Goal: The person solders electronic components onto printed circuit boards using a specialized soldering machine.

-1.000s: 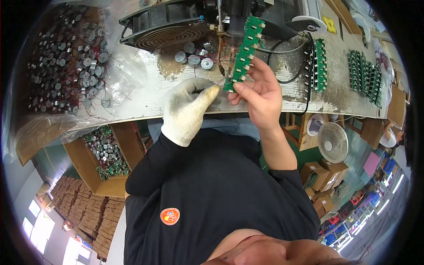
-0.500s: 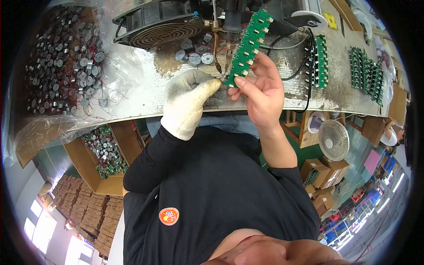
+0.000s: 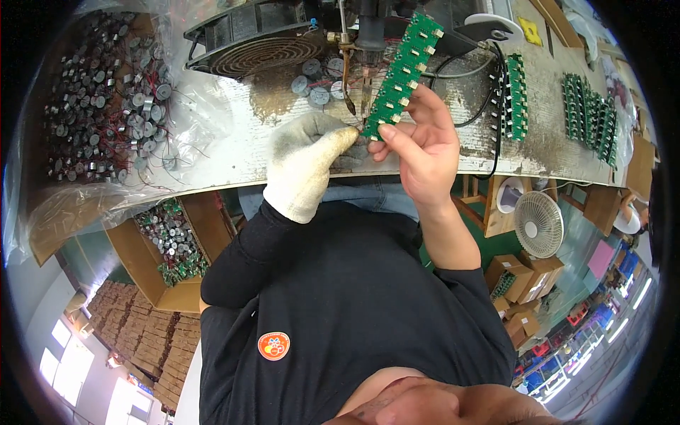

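Note:
A green strip-shaped circuit board [image 3: 404, 79] with a row of small white connectors stands tilted over the table edge. My bare right hand [image 3: 428, 145] grips its lower part between thumb and fingers. At the board's lower left corner, my left hand [image 3: 304, 159] in a whitish knit glove is closed in a pinch. Its fingertips touch or nearly touch the corner, and they hide whatever is between them. Just beyond the hands, a thin metal soldering tip [image 3: 348, 99] points down from a fixed stand. Several small round motors [image 3: 320, 95] lie behind my left hand.
Many motors with red wires [image 3: 117, 99] are heaped on plastic at left. A black fan [image 3: 262, 53] stands at the back. More green boards [image 3: 517, 99] lie at right beside a black cable [image 3: 500, 142]. Below the table are a parts box [image 3: 149, 276] and a white fan [image 3: 539, 224].
Very little differs. The whole view has shifted slightly, and both hands keep nearly the same hold at the circuit board.

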Tool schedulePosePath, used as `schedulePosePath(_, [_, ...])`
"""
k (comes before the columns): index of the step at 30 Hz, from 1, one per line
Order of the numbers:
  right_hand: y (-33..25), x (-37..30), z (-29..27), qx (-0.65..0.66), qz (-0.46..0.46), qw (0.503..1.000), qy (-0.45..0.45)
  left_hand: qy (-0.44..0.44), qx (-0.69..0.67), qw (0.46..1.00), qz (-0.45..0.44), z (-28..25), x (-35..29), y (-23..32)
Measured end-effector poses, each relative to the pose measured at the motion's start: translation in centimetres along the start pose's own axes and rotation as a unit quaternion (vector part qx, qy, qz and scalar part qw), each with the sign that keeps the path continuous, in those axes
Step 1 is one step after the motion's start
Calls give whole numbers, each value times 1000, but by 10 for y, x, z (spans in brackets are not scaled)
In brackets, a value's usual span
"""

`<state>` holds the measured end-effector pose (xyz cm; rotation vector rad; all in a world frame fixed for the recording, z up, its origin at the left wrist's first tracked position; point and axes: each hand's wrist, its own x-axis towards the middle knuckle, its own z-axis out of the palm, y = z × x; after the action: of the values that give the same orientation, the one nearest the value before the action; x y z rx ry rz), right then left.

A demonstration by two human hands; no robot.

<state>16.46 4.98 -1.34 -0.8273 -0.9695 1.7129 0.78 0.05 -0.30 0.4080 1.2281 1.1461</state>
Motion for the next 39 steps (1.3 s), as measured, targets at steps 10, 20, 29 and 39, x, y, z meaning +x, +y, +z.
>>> schedulePosePath(10, [2, -3, 0, 4, 9, 1000, -3, -11, -16, 1000, -7, -2, -2, -1])
schedulePosePath(20, [3, -3, 0, 1, 11, 1000, -1, -1, 11, 999, 36, 4, -5, 1])
schedulePosePath(29, [-3, -2, 4, 4, 2, 1000, -3, -29, -9, 999, 23, -1, -3, 3])
schedulePosePath(39, [4, -7, 2, -12, 15, 1000, 8, 1, 53, 998, 28, -5, -3, -7])
